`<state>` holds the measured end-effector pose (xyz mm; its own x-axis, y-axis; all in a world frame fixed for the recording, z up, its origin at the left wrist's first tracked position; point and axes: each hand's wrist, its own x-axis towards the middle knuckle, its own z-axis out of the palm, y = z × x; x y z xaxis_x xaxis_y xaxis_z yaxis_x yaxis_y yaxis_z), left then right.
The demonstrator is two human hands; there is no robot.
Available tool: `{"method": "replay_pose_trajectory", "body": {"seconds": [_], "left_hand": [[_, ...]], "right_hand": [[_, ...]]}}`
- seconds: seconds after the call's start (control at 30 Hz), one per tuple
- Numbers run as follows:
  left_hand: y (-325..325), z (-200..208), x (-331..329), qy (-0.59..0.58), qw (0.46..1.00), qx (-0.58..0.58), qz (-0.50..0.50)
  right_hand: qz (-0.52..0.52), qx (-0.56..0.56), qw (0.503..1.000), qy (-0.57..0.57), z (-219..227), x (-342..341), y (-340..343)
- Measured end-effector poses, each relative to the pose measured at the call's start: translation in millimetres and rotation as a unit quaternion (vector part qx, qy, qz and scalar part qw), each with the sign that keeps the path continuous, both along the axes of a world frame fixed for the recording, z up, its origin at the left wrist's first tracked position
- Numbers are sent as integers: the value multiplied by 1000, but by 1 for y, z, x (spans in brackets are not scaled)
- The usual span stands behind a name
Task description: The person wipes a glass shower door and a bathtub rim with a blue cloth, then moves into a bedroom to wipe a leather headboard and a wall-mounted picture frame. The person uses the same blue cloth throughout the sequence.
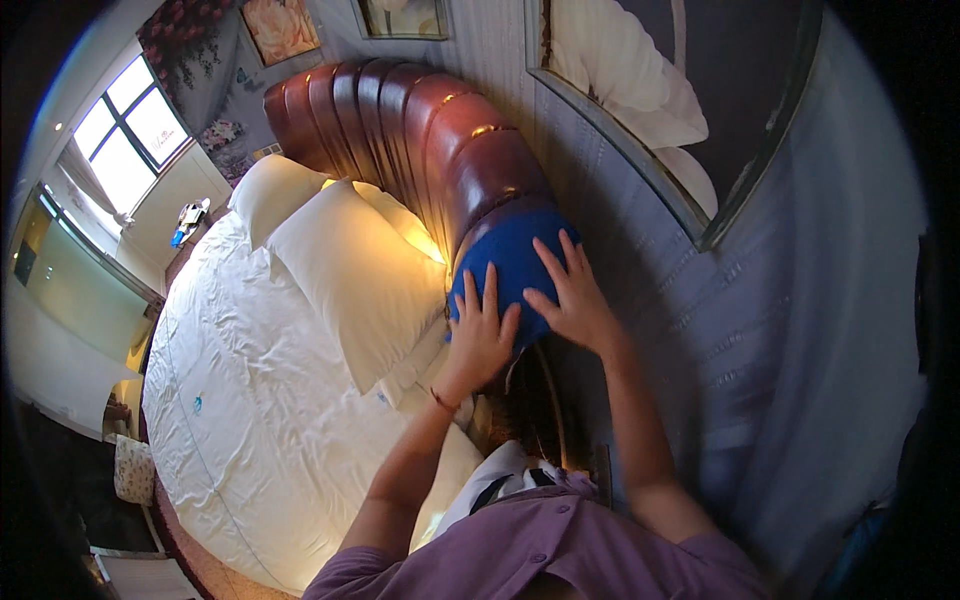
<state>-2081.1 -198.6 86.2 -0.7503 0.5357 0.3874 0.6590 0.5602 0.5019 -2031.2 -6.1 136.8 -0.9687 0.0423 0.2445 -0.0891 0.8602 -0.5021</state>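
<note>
A blue cloth (510,262) is draped over the near end of a curved, padded headboard (400,110) in dark red, shiny upholstery. My left hand (482,335) rests on the cloth's left part with its fingers spread. On the right side of the cloth lies my right hand (575,300), also with fingers apart. Both hands press flat, and neither grips anything. The cloth hides the headboard's end beneath it. Close to my left hand stands a white pillow (340,270), leaning against the headboard.
A round bed (250,400) with white bedding spreads to my left. Another white pillow (278,197) is farther back. A large framed picture (640,90) hangs on the grey wall (760,340) at right. Beyond the bed are a window (135,120) and a small table with items (188,222).
</note>
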Motion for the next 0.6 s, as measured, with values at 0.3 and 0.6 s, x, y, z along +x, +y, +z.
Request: {"method": "replay_pose_trajectory", "body": {"seconds": [0.3, 0.6], "left_hand": [[23, -19, -56, -90, 993, 71, 18], [73, 12, -211, -106, 983, 147, 27]], "right_hand": [[8, -90, 994, -66, 11, -21, 19], [16, -120, 993, 16, -22, -218, 76]]}}
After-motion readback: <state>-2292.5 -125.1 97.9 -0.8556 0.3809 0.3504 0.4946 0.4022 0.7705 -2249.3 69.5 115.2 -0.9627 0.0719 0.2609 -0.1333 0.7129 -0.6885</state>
